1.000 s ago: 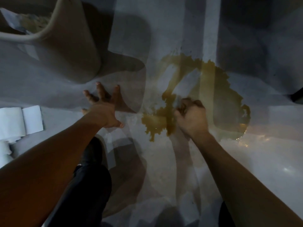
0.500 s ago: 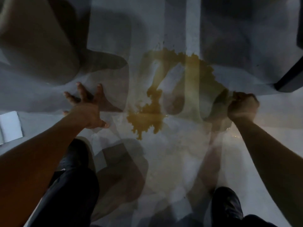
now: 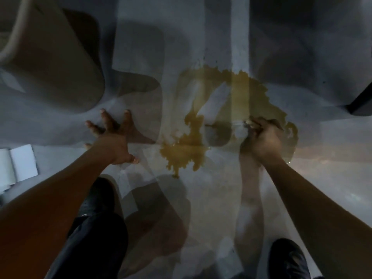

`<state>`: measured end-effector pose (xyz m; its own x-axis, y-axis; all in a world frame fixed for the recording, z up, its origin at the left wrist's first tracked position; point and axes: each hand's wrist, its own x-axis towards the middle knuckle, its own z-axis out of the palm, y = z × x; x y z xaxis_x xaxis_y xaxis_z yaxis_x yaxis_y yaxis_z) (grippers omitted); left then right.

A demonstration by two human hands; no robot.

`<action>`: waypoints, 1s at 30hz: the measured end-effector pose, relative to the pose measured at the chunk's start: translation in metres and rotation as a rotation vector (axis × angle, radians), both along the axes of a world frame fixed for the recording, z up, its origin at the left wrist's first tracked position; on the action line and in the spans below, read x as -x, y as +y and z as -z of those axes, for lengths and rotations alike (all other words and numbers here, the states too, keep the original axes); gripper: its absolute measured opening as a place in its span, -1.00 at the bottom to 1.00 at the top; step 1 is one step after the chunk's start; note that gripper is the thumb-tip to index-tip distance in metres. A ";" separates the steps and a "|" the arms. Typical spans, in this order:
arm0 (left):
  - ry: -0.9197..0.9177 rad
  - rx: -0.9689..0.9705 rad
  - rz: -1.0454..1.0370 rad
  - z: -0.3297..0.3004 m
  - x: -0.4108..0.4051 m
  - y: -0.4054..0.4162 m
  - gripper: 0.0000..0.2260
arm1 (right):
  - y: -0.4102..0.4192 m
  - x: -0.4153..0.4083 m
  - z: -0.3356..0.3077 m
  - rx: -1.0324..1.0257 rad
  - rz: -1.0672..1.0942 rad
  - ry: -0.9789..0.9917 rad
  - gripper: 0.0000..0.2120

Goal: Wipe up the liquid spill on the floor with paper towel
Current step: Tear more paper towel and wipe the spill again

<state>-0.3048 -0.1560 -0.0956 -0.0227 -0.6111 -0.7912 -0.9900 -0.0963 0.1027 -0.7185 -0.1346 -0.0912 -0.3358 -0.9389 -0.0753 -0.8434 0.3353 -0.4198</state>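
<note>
The spill [image 3: 227, 121] lies on the floor [image 3: 201, 198] at frame centre. The left hand [image 3: 112, 137] rests left of it, the right hand [image 3: 263, 137] on its right part. A paper roll [image 3: 18, 166] sits at the left edge.

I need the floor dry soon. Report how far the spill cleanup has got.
Done: cleared streaks cut through the middle of the yellow-brown spill. In hand: the right hand presses a wad of paper towel on the puddle's right side, while the left hand braces flat on the floor. Left: most of the puddle, notably its thick near-left lobe.
</note>
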 end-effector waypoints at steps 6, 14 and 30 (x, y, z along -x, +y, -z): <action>0.051 0.023 -0.043 0.002 -0.002 0.002 0.34 | 0.005 -0.070 -0.001 -0.120 -0.371 -0.125 -0.71; 0.100 0.058 -0.069 0.006 -0.012 0.008 0.29 | 0.063 -0.155 -0.022 -0.086 -0.678 -0.227 -0.74; 0.136 0.193 -0.076 0.004 -0.016 0.029 0.10 | 0.010 -0.148 -0.011 0.003 -0.541 -0.069 -0.72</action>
<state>-0.2887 -0.1274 -0.0994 -0.0692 -0.7549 -0.6522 -0.9566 -0.1351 0.2580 -0.5702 -0.1248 -0.0798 0.2008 -0.9766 -0.0772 -0.8656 -0.1399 -0.4809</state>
